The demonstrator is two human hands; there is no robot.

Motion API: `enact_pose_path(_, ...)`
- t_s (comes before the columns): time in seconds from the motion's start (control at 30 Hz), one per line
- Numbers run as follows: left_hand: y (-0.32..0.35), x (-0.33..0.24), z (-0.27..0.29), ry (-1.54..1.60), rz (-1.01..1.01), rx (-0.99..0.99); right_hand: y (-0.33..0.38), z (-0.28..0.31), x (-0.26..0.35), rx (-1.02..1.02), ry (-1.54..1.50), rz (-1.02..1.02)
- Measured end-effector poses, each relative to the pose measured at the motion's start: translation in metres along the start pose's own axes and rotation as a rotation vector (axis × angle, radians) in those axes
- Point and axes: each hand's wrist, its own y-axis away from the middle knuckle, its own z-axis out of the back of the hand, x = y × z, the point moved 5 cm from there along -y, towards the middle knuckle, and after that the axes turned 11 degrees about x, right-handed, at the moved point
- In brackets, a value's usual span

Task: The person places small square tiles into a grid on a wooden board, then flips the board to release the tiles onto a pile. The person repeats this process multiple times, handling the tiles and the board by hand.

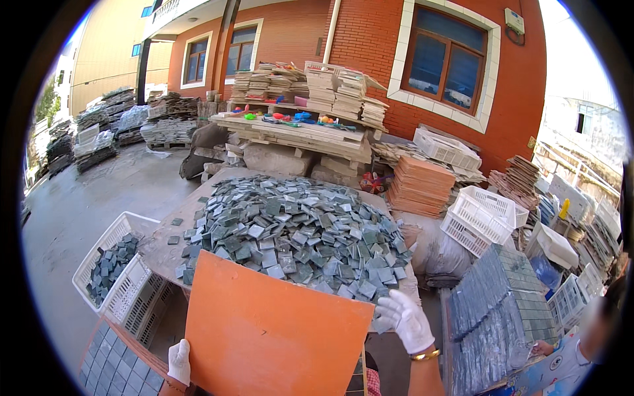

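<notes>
A flat orange board stands tilted up in front of me. My left hand, in a white glove, grips its lower left edge; the fingers behind the board are hidden. Just beyond the board's upper right corner is my right hand, also gloved in white, with its fingers apart and nothing in it. A gold bangle circles that wrist. Behind the board, a large heap of small square grey-green stone tiles covers the table.
At the left stands a white plastic crate of loose tiles, above a panel of tiles in rows. Stacked tile sheets and a person are at the right. Farther back are orange boards and white crates.
</notes>
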Motion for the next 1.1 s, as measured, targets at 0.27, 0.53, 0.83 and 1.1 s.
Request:
enact_pose_path(0.27,-0.017,-0.052,-0.02,-0.172,-0.107,0.094,-0.109,-0.089,0.054,0.607,1.165,0.091)
enact_pose_path(0.53,-0.023,-0.056,-0.025,-0.331,-0.1,0.086,-0.094,-0.023,0.017,0.253,0.923,-0.195)
enact_pose_path(0.83,-0.022,-0.02,-0.022,-0.302,0.074,0.165,0.08,0.101,-0.05,-0.095,1.501,-0.72)
enact_pose_path(1.1,-0.021,0.034,-0.019,-0.128,0.395,0.2,0.131,-0.094,-0.173,-0.27,0.503,-0.405)
